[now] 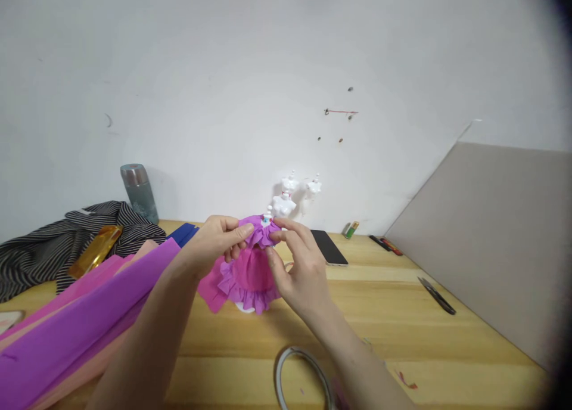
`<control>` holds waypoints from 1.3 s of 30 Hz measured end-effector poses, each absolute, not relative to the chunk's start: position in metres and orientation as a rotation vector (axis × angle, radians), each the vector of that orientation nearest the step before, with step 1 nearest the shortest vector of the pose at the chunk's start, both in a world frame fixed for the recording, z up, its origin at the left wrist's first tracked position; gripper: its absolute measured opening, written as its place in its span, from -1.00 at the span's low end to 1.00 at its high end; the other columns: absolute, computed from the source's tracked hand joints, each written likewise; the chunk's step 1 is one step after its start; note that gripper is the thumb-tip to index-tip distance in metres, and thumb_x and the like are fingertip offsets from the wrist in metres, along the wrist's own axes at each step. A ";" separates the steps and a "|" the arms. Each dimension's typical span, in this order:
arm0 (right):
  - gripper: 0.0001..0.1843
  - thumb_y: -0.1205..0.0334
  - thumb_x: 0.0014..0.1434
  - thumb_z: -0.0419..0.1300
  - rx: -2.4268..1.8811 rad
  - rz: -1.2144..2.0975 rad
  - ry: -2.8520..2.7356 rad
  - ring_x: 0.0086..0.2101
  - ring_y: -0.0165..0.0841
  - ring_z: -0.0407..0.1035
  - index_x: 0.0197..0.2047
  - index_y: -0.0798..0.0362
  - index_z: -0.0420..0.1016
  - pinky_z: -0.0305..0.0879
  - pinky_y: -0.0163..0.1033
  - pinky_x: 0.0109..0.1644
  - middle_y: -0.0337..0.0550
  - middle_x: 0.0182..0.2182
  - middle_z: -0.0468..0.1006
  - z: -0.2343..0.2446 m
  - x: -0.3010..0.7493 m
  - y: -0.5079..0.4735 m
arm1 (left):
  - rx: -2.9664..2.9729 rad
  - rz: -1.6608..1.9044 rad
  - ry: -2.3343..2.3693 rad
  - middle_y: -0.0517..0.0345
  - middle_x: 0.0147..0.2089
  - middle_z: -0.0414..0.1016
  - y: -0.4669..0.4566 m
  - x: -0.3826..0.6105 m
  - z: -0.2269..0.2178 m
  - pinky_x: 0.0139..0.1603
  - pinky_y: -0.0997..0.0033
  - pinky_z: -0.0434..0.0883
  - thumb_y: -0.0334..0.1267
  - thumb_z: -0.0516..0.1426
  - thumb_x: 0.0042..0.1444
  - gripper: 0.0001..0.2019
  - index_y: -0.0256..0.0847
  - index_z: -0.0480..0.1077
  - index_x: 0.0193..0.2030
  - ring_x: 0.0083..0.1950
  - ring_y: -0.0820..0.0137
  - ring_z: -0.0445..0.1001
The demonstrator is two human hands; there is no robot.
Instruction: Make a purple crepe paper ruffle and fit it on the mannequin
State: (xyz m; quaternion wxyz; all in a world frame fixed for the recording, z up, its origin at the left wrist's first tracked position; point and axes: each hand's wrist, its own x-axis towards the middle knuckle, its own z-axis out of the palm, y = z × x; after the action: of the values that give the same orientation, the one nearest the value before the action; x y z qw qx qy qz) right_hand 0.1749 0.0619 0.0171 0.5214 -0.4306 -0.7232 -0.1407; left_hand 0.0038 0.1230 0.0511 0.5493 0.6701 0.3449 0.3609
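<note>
A small white doll-like figure stands upright on the table between my hands, dressed in crepe paper. Its pink skirt ends in a ruffled purple hem. Around its upper part lies a gathered purple crepe paper ruffle. My left hand pinches the left side of this ruffle between thumb and fingers. On the other side, my right hand has its fingertips closed on the ruffle's right edge, with the thumb lower down by the skirt. A flat pink paper piece lies left of the skirt.
Purple and pink crepe paper sheets and a striped cloth fill the left, near a flask. White figures stand behind. A tape roll lies in front, a black tablet-like slab behind, scissors at right.
</note>
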 end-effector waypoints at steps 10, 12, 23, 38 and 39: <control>-0.88 0.42 0.21 0.10 -1.021 -0.328 -1.745 0.00 -0.14 0.39 -0.19 0.04 0.37 0.35 0.04 0.05 0.08 -0.04 0.50 0.016 0.176 0.062 | 1.613 0.788 0.843 0.28 -0.67 0.29 0.124 -0.006 0.054 -0.65 0.61 0.06 0.07 0.24 -0.02 -0.58 -0.30 0.35 -0.55 -0.65 0.62 0.18; -0.87 0.42 0.20 0.10 -1.016 -0.324 -1.751 0.00 -0.14 0.39 -0.19 0.04 0.37 0.35 0.04 0.06 0.08 -0.04 0.50 0.016 0.176 0.062 | 1.631 0.775 0.844 0.27 -0.66 0.30 0.124 -0.007 0.056 -0.63 0.61 0.10 0.08 0.24 -0.02 -0.58 -0.30 0.36 -0.54 -0.64 0.61 0.20; -0.85 0.41 0.20 0.10 -1.037 -0.318 -1.753 0.04 -0.12 0.38 -0.17 0.02 0.38 0.35 0.06 0.09 0.08 0.01 0.49 0.015 0.178 0.062 | 1.798 0.942 1.107 0.28 -0.71 0.21 0.111 -0.005 0.065 -0.64 0.56 0.08 -0.02 0.16 0.04 -0.58 -0.25 0.25 -0.68 -0.66 0.58 0.14; -0.85 0.42 0.20 0.12 -0.879 -0.159 -1.778 0.02 -0.16 0.41 -0.19 0.01 0.42 0.36 0.04 0.08 0.04 -0.05 0.55 0.023 0.183 0.058 | 2.221 1.591 0.782 0.01 -0.15 0.62 0.118 0.006 0.060 0.05 0.24 0.41 -0.25 0.17 0.11 -0.82 -0.21 0.59 -0.22 -0.03 0.25 0.51; -0.85 0.41 0.20 0.12 -0.871 -0.161 -1.779 0.01 -0.16 0.41 -0.19 0.01 0.43 0.36 0.04 0.07 0.03 -0.05 0.56 0.024 0.183 0.058 | 2.239 1.565 0.757 0.01 -0.16 0.63 0.118 0.006 0.060 0.06 0.24 0.40 -0.26 0.17 0.11 -0.83 -0.21 0.59 -0.23 -0.04 0.26 0.51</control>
State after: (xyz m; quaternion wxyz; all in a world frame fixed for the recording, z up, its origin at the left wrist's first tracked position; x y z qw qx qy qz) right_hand 0.1832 0.0575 0.0237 0.5457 -0.3672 -0.7501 -0.0678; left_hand 0.0063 0.1180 0.0602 0.1529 0.7805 0.2640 0.5456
